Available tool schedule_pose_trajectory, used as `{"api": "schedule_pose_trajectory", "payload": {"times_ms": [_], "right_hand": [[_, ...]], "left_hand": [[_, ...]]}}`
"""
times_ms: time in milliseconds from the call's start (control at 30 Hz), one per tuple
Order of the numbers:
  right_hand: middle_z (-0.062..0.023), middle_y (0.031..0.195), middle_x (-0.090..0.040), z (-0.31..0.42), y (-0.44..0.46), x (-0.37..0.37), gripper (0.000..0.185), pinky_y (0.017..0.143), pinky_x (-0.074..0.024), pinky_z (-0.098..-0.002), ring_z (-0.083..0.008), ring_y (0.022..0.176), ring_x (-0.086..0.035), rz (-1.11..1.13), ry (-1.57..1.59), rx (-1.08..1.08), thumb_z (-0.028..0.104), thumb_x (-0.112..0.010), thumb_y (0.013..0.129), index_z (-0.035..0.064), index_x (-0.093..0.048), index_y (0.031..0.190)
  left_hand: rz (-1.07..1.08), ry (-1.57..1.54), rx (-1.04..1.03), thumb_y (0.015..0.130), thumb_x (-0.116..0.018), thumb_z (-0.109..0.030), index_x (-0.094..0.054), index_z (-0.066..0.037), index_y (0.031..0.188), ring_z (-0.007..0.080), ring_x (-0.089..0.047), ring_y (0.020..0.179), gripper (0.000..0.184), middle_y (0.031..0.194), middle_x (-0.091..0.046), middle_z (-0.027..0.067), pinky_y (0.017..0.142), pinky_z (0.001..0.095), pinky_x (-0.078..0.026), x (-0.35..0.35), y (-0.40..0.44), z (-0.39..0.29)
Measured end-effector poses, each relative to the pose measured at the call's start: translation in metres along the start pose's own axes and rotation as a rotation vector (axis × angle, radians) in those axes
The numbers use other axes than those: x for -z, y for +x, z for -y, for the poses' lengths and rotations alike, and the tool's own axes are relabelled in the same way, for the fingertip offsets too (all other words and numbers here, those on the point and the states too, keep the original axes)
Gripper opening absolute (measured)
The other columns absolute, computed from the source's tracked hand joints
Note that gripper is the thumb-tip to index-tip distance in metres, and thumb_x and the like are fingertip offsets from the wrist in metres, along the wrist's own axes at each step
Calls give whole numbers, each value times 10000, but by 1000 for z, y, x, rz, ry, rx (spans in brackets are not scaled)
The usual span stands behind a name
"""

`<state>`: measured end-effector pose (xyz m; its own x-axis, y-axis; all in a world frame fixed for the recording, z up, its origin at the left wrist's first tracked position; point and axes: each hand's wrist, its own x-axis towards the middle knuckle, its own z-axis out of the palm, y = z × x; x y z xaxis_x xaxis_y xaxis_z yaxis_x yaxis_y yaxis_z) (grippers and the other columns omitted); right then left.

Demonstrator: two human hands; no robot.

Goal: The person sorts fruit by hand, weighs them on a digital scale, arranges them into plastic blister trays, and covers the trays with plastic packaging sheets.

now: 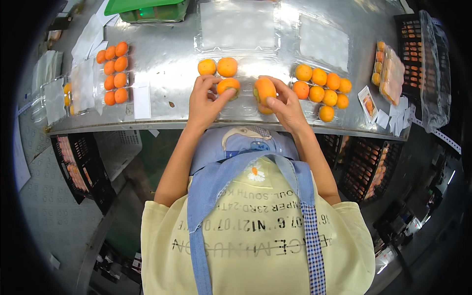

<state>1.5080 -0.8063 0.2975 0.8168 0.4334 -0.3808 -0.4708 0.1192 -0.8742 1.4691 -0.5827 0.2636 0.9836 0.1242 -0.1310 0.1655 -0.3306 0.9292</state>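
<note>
Orange, green calyx at its near side: left fruit, held between the thumb and curled fingers of the left hand; orange, calyx at its left side: right fruit, held in the right hand, thumb near, fingers along the far right; both fruits above or in a clear tray, by the near edge of the metal desk; whether either touches the tray's base, cannot tell; far pair, two more orange fruits, side by side just beyond the left fruit; left batch, orange fruits in rows, at the desk's left; white card, just beside that batch; right batch, orange fruits close together, right of the right hand; two clear packs, pale inside, towards the far side; green box, far left; printed card and white slips, near right corner; black crate, at the right.
</note>
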Motion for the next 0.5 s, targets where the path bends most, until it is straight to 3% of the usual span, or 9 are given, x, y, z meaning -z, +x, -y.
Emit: {"api": "schedule_pose_trajectory", "payload": {"times_ms": [33,133,167,233,333,433,500], "right_hand": [[-114,1191,-533,2,-4,0,583,726,-474,-258,-152,900,-567,24,23,7,269,-710,787,8,-468,1249],[-109,1150,-540,12,-11,1,601,614,-440,-241,-148,798,-544,141,260,-89,362,-675,785,27,-448,1229],[-109,1141,-537,17,-12,0,603,591,-425,-242,-150,775,-532,191,376,-114,386,-661,782,31,-444,1218],[-107,1123,-532,25,-15,-2,611,546,-393,-244,-156,729,-507,289,604,-164,433,-633,776,39,-434,1197],[-108,1121,-520,21,-19,-2,577,574,-386,-253,-171,725,-491,272,488,-41,409,-618,766,52,-436,1182],[-112,1169,-500,14,-23,-1,484,676,-406,-245,-155,859,-514,284,401,110,325,-608,808,81,-439,1191],[-111,1148,-512,12,-24,-3,478,698,-404,-246,-153,865,-514,286,395,155,323,-618,800,81,-447,1175]], "left_hand": [[7,-224,63,829,-654,-343,-533,-49,1124,259,-636,807,434,1020,-588,103,677,367,-530,-1,-4,1],[331,-1181,389,870,-570,-289,-480,-23,1152,282,-615,937,398,1082,-576,139,736,374,-549,9,-12,-37],[397,-1284,411,876,-528,-261,-426,-15,1188,309,-605,968,410,1080,-567,175,765,406,-558,8,-13,-33],[390,-1249,417,890,-524,-280,-465,-25,1143,282,-621,917,364,1074,-569,159,749,411,-561,1,-15,-50],[404,-1175,449,892,-551,-305,-527,-33,1029,260,-627,890,306,994,-567,142,683,383,-572,-9,-19,-56],[502,-989,477,902,-570,-308,-563,-43,918,222,-621,870,266,905,-571,108,621,344,-568,-14,-21,-53],[533,-935,530,920,-571,-256,-574,-46,848,176,-612,832,222,836,-586,73,578,318,-553,-17,-22,-59]]}}
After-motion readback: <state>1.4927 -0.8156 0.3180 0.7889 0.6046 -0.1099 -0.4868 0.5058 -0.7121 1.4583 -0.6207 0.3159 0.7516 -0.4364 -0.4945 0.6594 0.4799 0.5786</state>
